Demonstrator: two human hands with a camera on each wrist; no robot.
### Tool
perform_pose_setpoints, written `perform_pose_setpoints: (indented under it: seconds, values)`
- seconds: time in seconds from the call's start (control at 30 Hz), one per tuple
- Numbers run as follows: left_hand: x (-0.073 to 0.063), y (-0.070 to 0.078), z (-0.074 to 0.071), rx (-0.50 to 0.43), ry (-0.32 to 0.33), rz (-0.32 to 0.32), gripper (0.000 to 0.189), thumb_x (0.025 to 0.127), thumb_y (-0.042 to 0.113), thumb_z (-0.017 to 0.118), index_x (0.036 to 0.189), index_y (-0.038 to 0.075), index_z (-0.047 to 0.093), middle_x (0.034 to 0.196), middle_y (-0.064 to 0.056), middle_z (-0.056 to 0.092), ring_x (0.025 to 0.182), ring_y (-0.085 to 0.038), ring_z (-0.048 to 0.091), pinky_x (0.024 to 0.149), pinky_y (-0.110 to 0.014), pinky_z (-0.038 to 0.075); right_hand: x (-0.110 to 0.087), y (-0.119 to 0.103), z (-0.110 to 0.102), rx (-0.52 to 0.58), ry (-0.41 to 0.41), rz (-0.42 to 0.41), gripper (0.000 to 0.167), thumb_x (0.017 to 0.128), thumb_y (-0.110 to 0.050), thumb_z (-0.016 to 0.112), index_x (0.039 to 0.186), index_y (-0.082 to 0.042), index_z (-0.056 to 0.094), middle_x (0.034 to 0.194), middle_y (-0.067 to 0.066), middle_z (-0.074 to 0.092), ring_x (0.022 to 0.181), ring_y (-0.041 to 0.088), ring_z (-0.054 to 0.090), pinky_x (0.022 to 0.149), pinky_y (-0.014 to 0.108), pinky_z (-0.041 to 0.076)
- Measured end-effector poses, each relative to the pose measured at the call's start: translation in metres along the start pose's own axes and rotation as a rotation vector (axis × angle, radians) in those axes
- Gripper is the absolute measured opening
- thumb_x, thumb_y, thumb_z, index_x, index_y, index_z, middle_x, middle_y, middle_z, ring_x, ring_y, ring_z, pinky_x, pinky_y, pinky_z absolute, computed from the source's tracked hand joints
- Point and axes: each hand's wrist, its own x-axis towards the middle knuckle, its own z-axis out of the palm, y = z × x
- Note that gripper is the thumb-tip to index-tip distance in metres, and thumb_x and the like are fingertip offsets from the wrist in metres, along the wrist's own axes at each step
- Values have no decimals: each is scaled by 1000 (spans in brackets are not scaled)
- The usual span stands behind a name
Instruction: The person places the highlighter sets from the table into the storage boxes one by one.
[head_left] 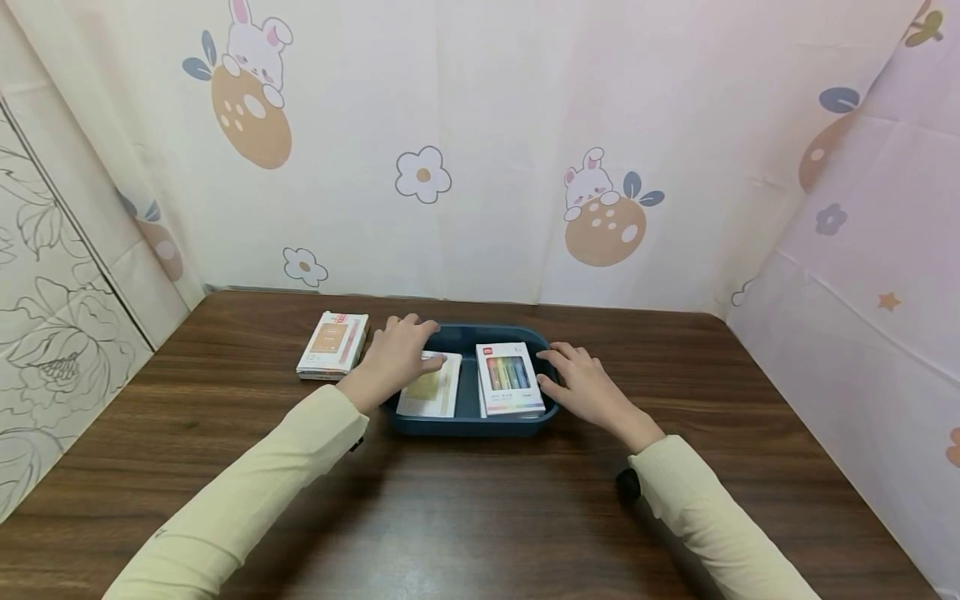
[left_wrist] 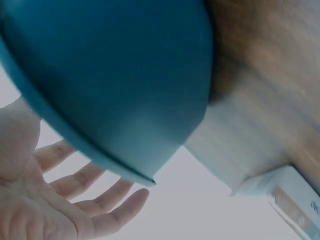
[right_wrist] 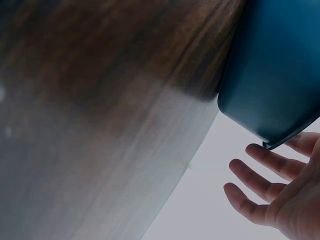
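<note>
A dark blue plastic basin stands on the table. Inside, at its right, lies a white box with a row of coloured sticks pictured on its front, stacked on another. At the basin's left lies a white box with a yellowish panel, partly hidden by my left hand. That hand hovers over the left rim, fingers spread and loosely bent, holding nothing. My right hand is at the right rim; in the right wrist view its relaxed fingers reach right to the basin's edge.
Left of the basin, a small stack of white boxes with a tan panel lies on the brown wooden table. A patterned curtain hangs behind the table, and more printed cloth hangs along the right side.
</note>
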Motion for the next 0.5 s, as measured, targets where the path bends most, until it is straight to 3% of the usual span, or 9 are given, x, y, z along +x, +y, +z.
perform_pose_setpoints:
  seconds: [0.27, 0.5]
  values:
    - [1, -20, -11, -42, 45, -28, 49, 85, 38, 62, 125, 10, 54, 119, -16, 56, 104, -36, 50, 82, -48, 47, -1, 0, 0, 8, 2, -1, 46, 92, -36, 47, 130, -9, 49, 137, 17, 42, 124, 37, 38, 97, 59, 31]
    - [2, -44, -13, -7, 58, -77, 49, 86, 37, 59, 125, 9, 52, 119, -18, 55, 103, -40, 51, 79, -50, 47, -1, 0, 0, 9, 6, 0, 47, 92, -37, 47, 129, -9, 49, 137, 16, 42, 124, 37, 38, 96, 59, 31]
